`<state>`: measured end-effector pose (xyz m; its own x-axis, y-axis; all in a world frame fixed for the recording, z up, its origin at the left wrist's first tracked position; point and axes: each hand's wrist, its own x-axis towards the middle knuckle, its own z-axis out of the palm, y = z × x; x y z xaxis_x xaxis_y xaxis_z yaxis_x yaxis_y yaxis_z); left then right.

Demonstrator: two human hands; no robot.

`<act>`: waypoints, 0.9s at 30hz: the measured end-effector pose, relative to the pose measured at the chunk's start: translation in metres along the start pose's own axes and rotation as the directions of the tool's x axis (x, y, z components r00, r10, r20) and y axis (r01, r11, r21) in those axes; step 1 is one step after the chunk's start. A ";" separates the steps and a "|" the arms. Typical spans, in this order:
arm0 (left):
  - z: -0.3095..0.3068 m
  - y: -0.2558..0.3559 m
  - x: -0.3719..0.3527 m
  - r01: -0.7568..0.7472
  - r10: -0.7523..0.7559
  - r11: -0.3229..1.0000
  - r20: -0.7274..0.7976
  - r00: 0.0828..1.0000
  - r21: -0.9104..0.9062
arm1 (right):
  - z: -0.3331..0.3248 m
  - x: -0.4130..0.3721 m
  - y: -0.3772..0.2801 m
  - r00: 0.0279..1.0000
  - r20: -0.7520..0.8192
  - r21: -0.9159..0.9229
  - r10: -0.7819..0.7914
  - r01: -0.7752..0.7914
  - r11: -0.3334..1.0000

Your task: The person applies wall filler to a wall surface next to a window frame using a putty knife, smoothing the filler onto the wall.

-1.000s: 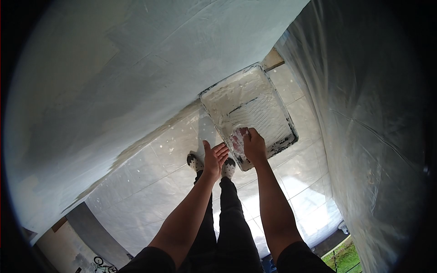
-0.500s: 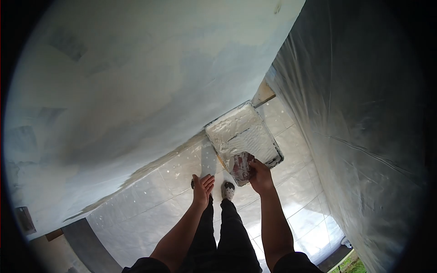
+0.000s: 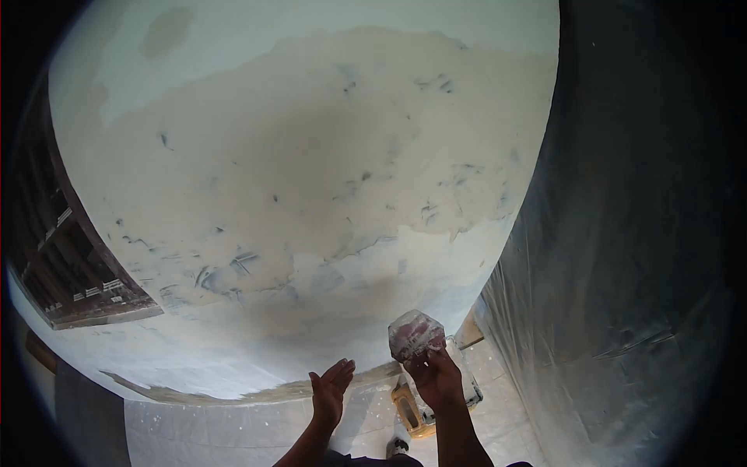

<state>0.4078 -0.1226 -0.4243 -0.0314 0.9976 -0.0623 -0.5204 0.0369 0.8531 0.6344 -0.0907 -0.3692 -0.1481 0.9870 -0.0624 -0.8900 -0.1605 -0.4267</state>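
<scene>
My right hand (image 3: pixel 437 381) grips the lower edge of a flat, many-sided reddish-brown piece (image 3: pixel 416 335) smeared with white paste, raised in front of the wall (image 3: pixel 311 179); its exact kind is not clear. Empty and with fingers stretched out, my left hand (image 3: pixel 330 395) is held to the left, near the lower wall. Behind my right forearm is the paste-covered tray (image 3: pixel 473 389), mostly hidden. The wall has a beige upper patch with dark scuffs and a whiter band below.
A yellow object with an opening (image 3: pixel 403 409) stands by the tray. Plastic sheeting (image 3: pixel 615 272) hangs at the right. A dark barred window (image 3: pixel 78 257) is at the left. Pale covering (image 3: pixel 226 436) with white drips lies on the floor.
My right hand has lifted the smeared piece up out of the tray to the wall. The view has tilted up, showing more wall and the window. My left hand stays open.
</scene>
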 end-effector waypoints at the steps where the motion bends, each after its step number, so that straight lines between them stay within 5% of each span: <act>1: 0.000 0.021 -0.004 -0.058 0.058 0.998 0.005 0.998 -0.013 | 0.020 -0.002 0.004 0.998 0.057 -0.019 0.001 0.000 1.000; 8: -0.046 0.194 -0.009 -0.566 0.509 0.788 0.262 0.820 0.241 | 0.182 0.019 0.055 0.973 0.170 -0.047 -0.154 0.164 0.985; 11: -0.070 0.289 -0.012 -0.873 0.709 0.364 0.511 0.486 0.325 | 0.252 0.029 0.081 0.952 0.230 -0.023 -0.201 0.211 0.977; 13: -0.081 0.359 -0.014 -0.930 0.734 0.111 0.601 0.315 0.351 | 0.290 0.040 0.095 0.883 0.394 0.044 -0.254 0.258 0.965; 15: -0.088 0.425 -0.013 -0.934 0.766 -0.019 0.605 0.215 0.356 | 0.339 0.043 0.104 0.858 0.421 0.045 -0.296 0.306 0.951; 19: -0.094 0.540 0.013 -0.910 0.871 -0.209 0.490 -0.007 0.359 | 0.404 0.060 0.117 0.651 0.603 0.034 -0.462 0.558 0.829; 21: -0.090 0.582 0.033 -0.889 0.869 -0.291 0.487 -0.090 0.355 | 0.437 0.068 0.123 0.370 0.725 -0.161 -0.580 0.911 0.380; 22: -0.090 0.594 0.043 -0.894 0.870 -0.286 0.485 -0.091 0.345 | 0.451 0.072 0.125 0.366 0.725 -0.166 -0.583 0.915 0.369; 24: -0.090 0.613 0.064 -0.898 0.830 -0.356 0.529 -0.177 0.258 | 0.473 0.080 0.127 0.073 0.845 -0.153 -0.529 0.982 -0.108; 25: -0.090 0.619 0.073 -0.897 0.806 -0.388 0.551 -0.219 0.212 | 0.480 0.083 0.128 0.072 0.843 -0.157 -0.534 0.981 -0.115; 27: -0.088 0.631 0.090 -0.880 0.753 -0.460 0.577 -0.317 0.117 | 0.496 0.089 0.124 -0.131 0.922 -0.082 -0.364 0.853 -0.515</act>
<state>0.0018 -0.0147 0.0629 0.1102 -0.2541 0.9609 0.3667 -0.8882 -0.2769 0.2966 -0.0267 0.0196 -0.0544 -0.0777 0.9955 0.3680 0.9252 0.0924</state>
